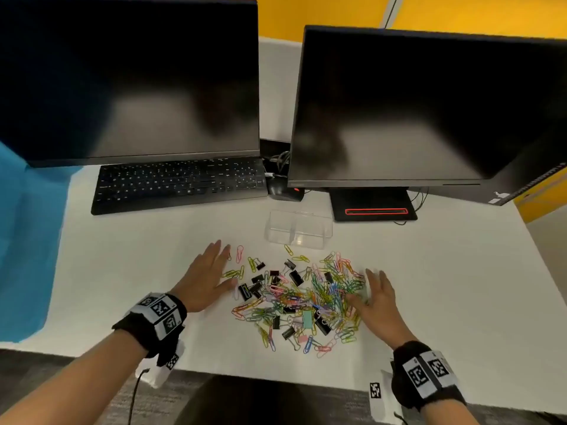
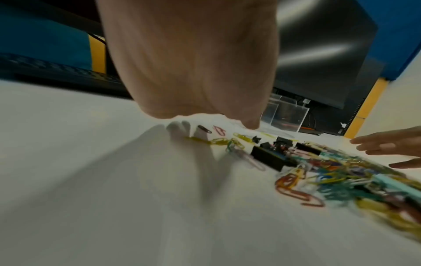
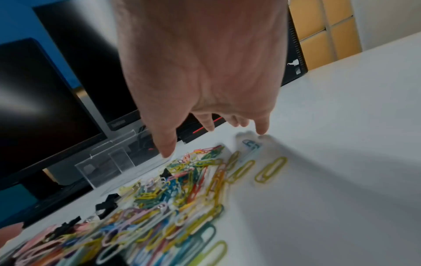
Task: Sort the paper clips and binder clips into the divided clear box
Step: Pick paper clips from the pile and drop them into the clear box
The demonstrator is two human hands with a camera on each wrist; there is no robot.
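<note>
A heap of coloured paper clips (image 1: pixel 325 296) mixed with black binder clips (image 1: pixel 296 277) lies on the white desk (image 1: pixel 122 271). Behind it stands the divided clear box (image 1: pixel 299 230), with nothing visible inside. My left hand (image 1: pixel 211 271) hovers flat at the heap's left edge, fingers straight, holding nothing. My right hand (image 1: pixel 376 294) is spread at the heap's right edge, fingers straight, holding nothing. The left wrist view shows the heap (image 2: pixel 330 171) and the box (image 2: pixel 284 115) beyond my palm. The right wrist view shows my fingers (image 3: pixel 262 126) just above the clips (image 3: pixel 182 189).
Two dark monitors (image 1: pixel 129 78) (image 1: pixel 429 108) stand at the back, with a black keyboard (image 1: pixel 178 184) and mouse (image 1: pixel 280 190) under them. A monitor base (image 1: pixel 372 207) sits right of the box. A blue cloth (image 1: pixel 27 240) covers the desk's left side.
</note>
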